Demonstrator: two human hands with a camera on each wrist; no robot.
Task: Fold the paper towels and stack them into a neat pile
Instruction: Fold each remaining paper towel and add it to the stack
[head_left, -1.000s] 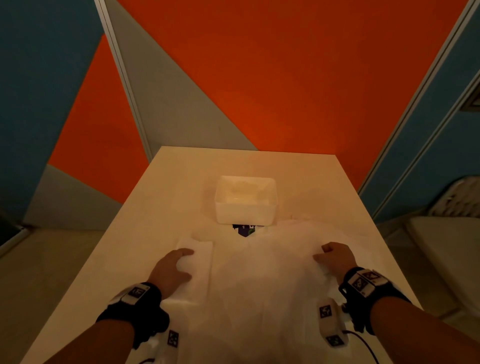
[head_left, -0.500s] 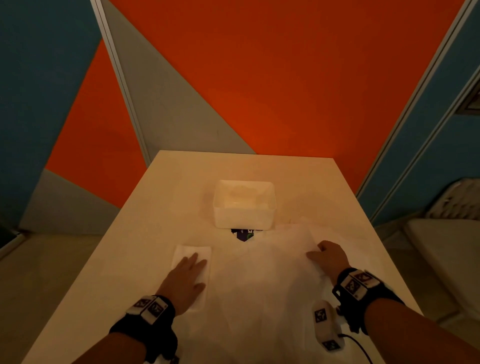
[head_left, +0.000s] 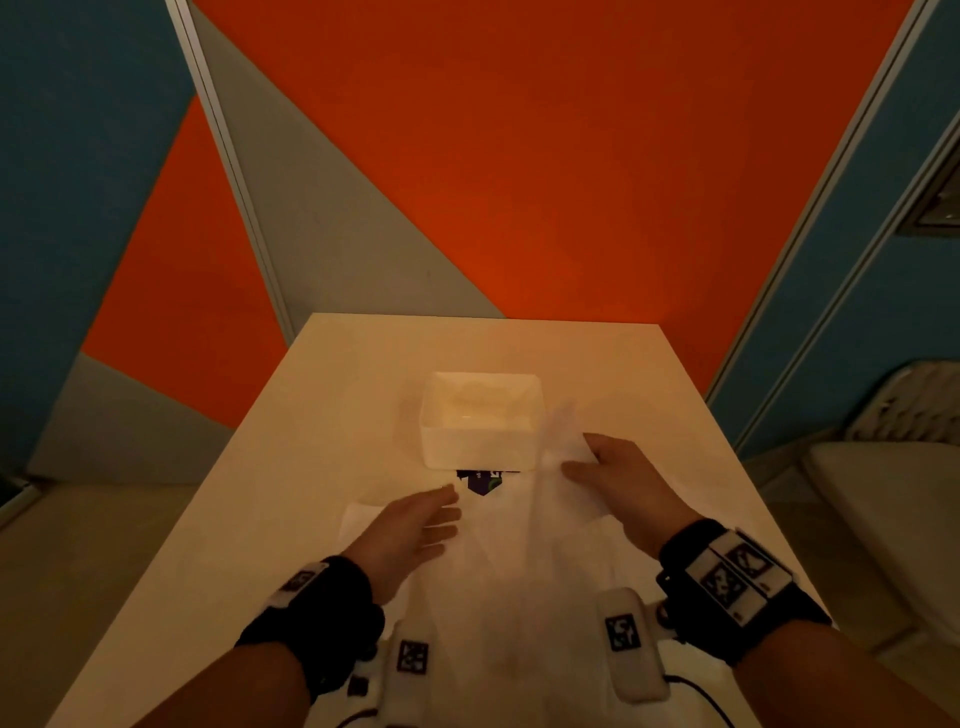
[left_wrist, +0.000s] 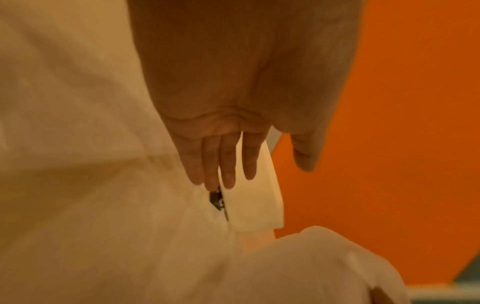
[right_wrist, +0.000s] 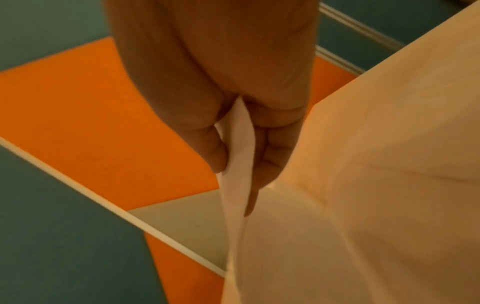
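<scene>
A large white paper towel (head_left: 524, 587) is spread over the near part of the table. My right hand (head_left: 582, 460) pinches its far right edge between thumb and fingers and holds that edge raised beside the white box; the right wrist view shows the paper towel (right_wrist: 237, 156) caught in the pinch. My left hand (head_left: 431, 519) lies flat with straight fingers (left_wrist: 226, 164) over the sheet's left side. A small folded paper towel (head_left: 358, 519) lies on the table under and left of that hand.
A white rectangular box (head_left: 480, 421) stands at the middle of the pale table (head_left: 322, 415), with a dark purple card (head_left: 480, 480) poking out at its near side. A chair (head_left: 893, 467) stands off to the right. Orange and blue walls rise behind.
My right hand has moved forward and left, lifting the sheet's far right edge up beside the box. My left hand has slid right, off the small folded towel toward the sheet's middle.
</scene>
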